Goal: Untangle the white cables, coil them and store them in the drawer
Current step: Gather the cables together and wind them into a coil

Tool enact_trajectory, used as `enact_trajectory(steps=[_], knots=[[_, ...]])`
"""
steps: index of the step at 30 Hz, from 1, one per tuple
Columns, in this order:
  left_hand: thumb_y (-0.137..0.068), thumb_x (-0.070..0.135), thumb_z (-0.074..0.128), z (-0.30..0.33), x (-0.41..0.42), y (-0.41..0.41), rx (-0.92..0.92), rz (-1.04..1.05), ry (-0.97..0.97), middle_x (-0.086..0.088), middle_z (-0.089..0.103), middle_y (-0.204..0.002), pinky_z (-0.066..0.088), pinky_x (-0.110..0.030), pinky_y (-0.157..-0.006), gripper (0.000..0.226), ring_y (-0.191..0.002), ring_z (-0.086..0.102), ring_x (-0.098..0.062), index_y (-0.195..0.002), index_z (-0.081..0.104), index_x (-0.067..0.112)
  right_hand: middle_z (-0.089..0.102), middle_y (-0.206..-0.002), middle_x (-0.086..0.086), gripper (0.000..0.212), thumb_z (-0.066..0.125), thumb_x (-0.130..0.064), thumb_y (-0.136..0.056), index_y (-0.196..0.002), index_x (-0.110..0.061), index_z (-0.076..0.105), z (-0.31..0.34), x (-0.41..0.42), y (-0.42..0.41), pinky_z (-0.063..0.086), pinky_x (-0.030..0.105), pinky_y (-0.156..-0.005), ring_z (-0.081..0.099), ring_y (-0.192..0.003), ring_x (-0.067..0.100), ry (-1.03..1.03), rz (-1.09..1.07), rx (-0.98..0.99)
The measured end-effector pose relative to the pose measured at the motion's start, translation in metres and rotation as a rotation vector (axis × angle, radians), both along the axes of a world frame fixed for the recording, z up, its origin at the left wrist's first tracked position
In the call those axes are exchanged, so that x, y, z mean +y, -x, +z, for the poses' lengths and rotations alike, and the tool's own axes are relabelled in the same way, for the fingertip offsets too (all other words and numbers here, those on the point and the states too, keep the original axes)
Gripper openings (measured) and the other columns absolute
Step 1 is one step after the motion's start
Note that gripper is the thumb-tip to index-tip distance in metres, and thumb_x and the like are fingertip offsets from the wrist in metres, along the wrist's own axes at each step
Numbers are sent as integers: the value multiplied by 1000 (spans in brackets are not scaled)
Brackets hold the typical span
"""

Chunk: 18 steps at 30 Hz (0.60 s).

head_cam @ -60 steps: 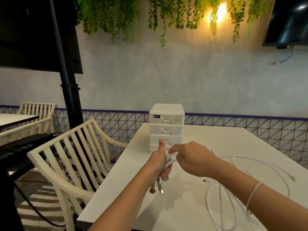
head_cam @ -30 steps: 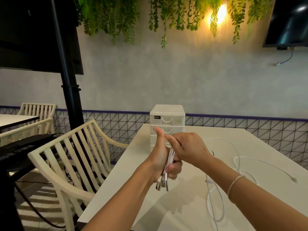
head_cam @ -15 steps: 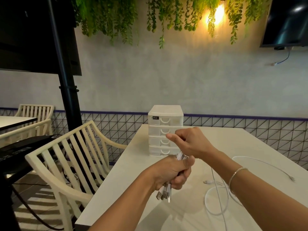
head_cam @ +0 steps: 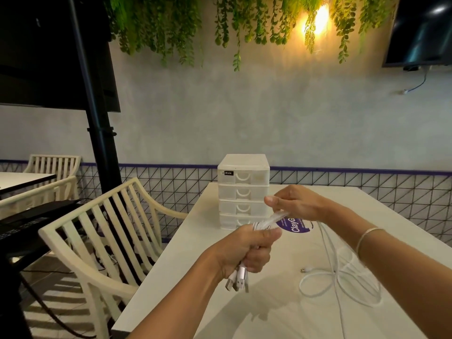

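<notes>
Left hand [head_cam: 247, 250] at frame centre clenched around bundled white cables [head_cam: 265, 222], USB plugs [head_cam: 238, 281] hanging below the fist; right hand [head_cam: 297, 204] just above pinching the strands, loose loops trailing lower right on the white table [head_cam: 281, 311]; 4-drawer unit [head_cam: 243, 192] behind, drawers closed

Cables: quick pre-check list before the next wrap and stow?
1. Left hand grips the cable bundle: ok.
2. Right hand pinches the cable strand: ok.
3. Plugs stick out below the left fist, together: ok.
4. Loose cable on the table free of knots: cannot tell.
5. Drawer unit open to receive: not ok, all drawers shut.
</notes>
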<state>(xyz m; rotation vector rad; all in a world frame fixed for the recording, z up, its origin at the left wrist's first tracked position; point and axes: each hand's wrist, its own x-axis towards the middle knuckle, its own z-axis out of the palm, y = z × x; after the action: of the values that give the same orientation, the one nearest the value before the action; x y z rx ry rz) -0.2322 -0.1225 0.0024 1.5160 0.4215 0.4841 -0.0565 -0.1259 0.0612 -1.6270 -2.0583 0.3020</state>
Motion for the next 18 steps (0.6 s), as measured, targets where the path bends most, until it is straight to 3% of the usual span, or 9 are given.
enact_trajectory(steps=[4, 7, 10, 13, 15, 18], knots=[[-82, 17, 70, -3, 8, 5, 143, 156, -148, 8, 30, -41, 22, -14, -37, 42, -36, 25, -8, -59, 35, 18, 53, -48, -11, 30, 74, -47, -67, -59, -20, 64, 24, -14, -17, 33, 16, -51, 45, -49, 3, 181, -16, -60], [-82, 15, 71, -2, 9, 1, 209, 179, -238, 6, 26, -42, 23, -16, -38, 52, -39, 22, -12, -51, 29, 19, 52, -52, -6, 25, 78, -38, -68, -64, -15, 68, 37, -17, -12, 31, 16, -48, 42, -47, 2, 150, -11, -51], [-78, 19, 74, 1, 8, -2, 210, 245, -248, 7, 27, -41, 24, -19, -41, 50, -37, 24, -11, -50, 32, 20, 53, -51, -11, 23, 77, -38, -69, -65, -17, 69, 48, -17, -5, 33, 12, -48, 45, -48, 1, 61, -35, -32], [-70, 38, 71, 7, 6, -1, 123, 348, -190, 7, 30, -40, 23, -19, -39, 38, -36, 23, -8, -71, 44, 11, 49, -44, -13, 21, 74, -37, -72, -60, -21, 68, 52, -23, -7, 31, 8, -45, 42, -44, 0, 69, -3, 27], [-63, 46, 65, 10, 5, -1, 68, 421, -153, 8, 32, -39, 22, -18, -37, 48, -34, 23, -7, -84, 49, 6, 45, -41, -10, 25, 71, -39, -71, -63, -15, 70, 50, -25, -11, 30, 10, -44, 38, -42, 3, 128, 23, 102], [-65, 50, 59, 11, 0, -5, 7, 437, -144, 7, 33, -37, 23, -17, -36, 45, -32, 25, -5, -77, 50, 7, 46, -50, -4, 34, 71, -47, -60, -69, -14, 75, 45, -21, -15, 31, 20, -50, 35, -51, 10, 166, -17, 146]])
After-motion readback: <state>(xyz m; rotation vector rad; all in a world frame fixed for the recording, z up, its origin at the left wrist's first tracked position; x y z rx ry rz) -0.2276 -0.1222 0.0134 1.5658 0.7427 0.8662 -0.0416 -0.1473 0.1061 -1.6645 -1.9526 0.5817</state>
